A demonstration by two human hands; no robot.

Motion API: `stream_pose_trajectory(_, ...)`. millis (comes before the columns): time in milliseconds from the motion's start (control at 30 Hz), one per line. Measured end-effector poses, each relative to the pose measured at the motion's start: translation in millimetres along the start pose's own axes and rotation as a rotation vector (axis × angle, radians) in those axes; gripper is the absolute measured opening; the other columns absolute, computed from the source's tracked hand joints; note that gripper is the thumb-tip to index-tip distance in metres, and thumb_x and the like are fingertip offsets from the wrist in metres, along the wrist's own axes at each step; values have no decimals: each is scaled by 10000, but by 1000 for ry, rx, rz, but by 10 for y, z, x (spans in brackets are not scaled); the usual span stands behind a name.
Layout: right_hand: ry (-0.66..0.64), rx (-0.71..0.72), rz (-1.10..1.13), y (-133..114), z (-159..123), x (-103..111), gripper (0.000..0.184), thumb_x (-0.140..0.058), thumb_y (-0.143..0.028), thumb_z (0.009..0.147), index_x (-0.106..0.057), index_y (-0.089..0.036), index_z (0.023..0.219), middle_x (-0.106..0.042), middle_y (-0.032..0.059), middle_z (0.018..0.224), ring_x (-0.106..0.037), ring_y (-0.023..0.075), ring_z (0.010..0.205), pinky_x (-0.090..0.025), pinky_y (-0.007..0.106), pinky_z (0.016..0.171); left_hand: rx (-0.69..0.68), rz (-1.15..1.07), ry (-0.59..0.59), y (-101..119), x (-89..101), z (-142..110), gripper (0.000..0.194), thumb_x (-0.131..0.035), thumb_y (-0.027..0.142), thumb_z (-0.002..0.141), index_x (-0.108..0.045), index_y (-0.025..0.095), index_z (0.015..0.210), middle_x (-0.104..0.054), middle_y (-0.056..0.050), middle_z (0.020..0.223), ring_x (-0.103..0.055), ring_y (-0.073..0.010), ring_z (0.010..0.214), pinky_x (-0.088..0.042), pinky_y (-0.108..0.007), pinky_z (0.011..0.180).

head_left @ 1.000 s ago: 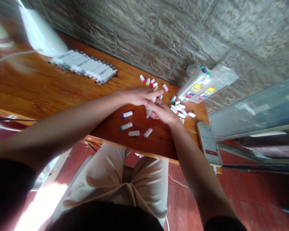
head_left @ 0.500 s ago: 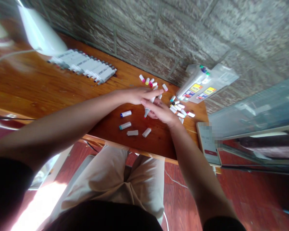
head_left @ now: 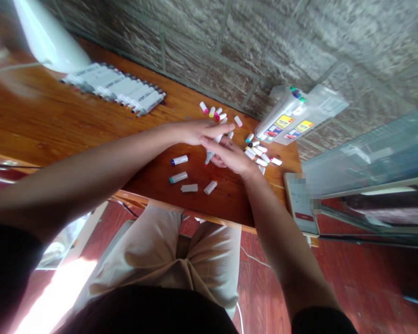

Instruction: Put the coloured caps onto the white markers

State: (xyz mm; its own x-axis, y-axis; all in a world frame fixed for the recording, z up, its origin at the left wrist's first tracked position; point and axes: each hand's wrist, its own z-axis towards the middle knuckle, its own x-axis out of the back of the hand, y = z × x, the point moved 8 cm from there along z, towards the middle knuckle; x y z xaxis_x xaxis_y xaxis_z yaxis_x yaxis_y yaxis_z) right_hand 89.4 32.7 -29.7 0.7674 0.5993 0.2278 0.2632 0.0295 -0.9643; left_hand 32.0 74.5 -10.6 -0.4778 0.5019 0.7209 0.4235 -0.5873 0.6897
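A white marker (head_left: pixel 209 157) with a red tip slants between my hands, its tip pointing down toward me. My left hand (head_left: pixel 202 132) is closed around its upper part, thumb stretched along the far side. From the right, my right hand (head_left: pixel 232 157) grips the same marker lower down, with its thumb across the barrel and its fingers curled beneath. Loose caps lie nearby: a blue-banded cap (head_left: pixel 179 160), a teal-banded cap (head_left: pixel 179 177), a white cap (head_left: pixel 189 188) and an orange-edged cap (head_left: pixel 211 187). Part of the marker is covered by my fingers.
Several capless markers (head_left: pixel 114 88) lie in a row at the left on the wooden table (head_left: pixel 149 160), beside a white lamp (head_left: pixel 52 41). More caps (head_left: pixel 259 150) are heaped at the right, near a clear plastic case (head_left: pixel 292 116). A phone or tablet (head_left: pixel 301 204) lies at the right edge.
The whole view has shifted slightly. Both hands keep their hold on the marker, with almost no change in their pose.
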Motion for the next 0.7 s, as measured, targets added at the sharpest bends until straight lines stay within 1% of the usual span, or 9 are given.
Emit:
stream_pose_trajectory(67, -5, 9, 6, -13, -4, -9, 565, -730, -692, 829, -438, -233, 677, -314, -67, 525, -247, 77, 478, -155, 246, 409, 5, 30, 12, 0, 19, -3, 537, -449, 619, 964, -671, 194, 1206, -690, -46, 884, -652, -230, 873, -453, -301, 783)
stream_pose_trajectory(100, -7, 7, 10, -12, -5, -11, 560, -727, -685, 838, -435, -232, 682, -310, -70, 527, -242, 74, 476, -147, 244, 410, 2, 35, 15, -1, 22, -3, 529, -465, 604, 957, -660, 200, 1238, -695, -46, 903, -660, -234, 884, -454, -301, 784)
stream_pose_trajectory(200, -18, -4, 26, 15, 5, -14, 552, -715, -670, 862, -427, -228, 699, -305, -75, 543, -235, 67, 479, -134, 236, 416, -12, 22, 10, -7, 12, 5, 539, -396, 578, 990, -652, 193, 1268, -703, -52, 900, -670, -230, 871, -455, -293, 775)
stream_pose_trajectory(267, -19, -8, 31, 41, 19, -10, 550, -716, -679, 861, -442, -224, 717, -306, -77, 553, -239, 64, 481, -135, 229, 417, -8, -6, 0, -14, -6, 14, 587, -360, 608, 1005, -676, 175, 1243, -710, -58, 883, -673, -225, 869, -460, -287, 778)
stream_pose_trajectory(367, 2, -20, 18, 72, 30, 6, 534, -723, -696, 848, -498, -218, 774, -326, -80, 560, -258, 64, 475, -154, 215, 410, 69, -102, -44, -64, -59, 34, 776, -239, 707, 1015, -751, 128, 1089, -706, -69, 803, -693, -228, 895, -476, -279, 789)
stream_pose_trajectory(433, 16, -27, 5, 74, 27, 10, 528, -718, -703, 850, -523, -213, 807, -355, -78, 563, -275, 64, 470, -170, 208, 403, 97, -153, -82, -66, -99, 44, 876, -154, 727, 1021, -774, 108, 1004, -686, -63, 741, -710, -231, 922, -488, -275, 816)
stream_pose_trajectory(567, 34, -48, -29, 69, 11, 9, 521, -698, -696, 872, -534, -205, 811, -418, -57, 572, -318, 67, 476, -216, 202, 399, 120, -163, -102, -30, -115, 35, 888, -151, 709, 1032, -774, 75, 1036, -689, -56, 738, -723, -244, 991, -497, -287, 889)
stream_pose_trajectory(633, 50, -60, -52, 73, 6, 16, 513, -691, -689, 881, -548, -201, 818, -455, -39, 589, -344, 68, 480, -233, 201, 398, 151, -150, -88, -31, -100, 17, 886, -149, 700, 1030, -768, 68, 1060, -701, -60, 755, -725, -248, 1002, -504, -291, 886)
stream_pose_trajectory(700, 67, -69, -77, 76, 4, 25, 511, -687, -691, 883, -566, -196, 840, -495, -21, 618, -364, 67, 483, -241, 199, 395, 170, -140, -91, -26, -95, -2, 880, -155, 712, 1019, -774, 88, 1056, -714, -57, 764, -729, -244, 1002, -511, -281, 863)
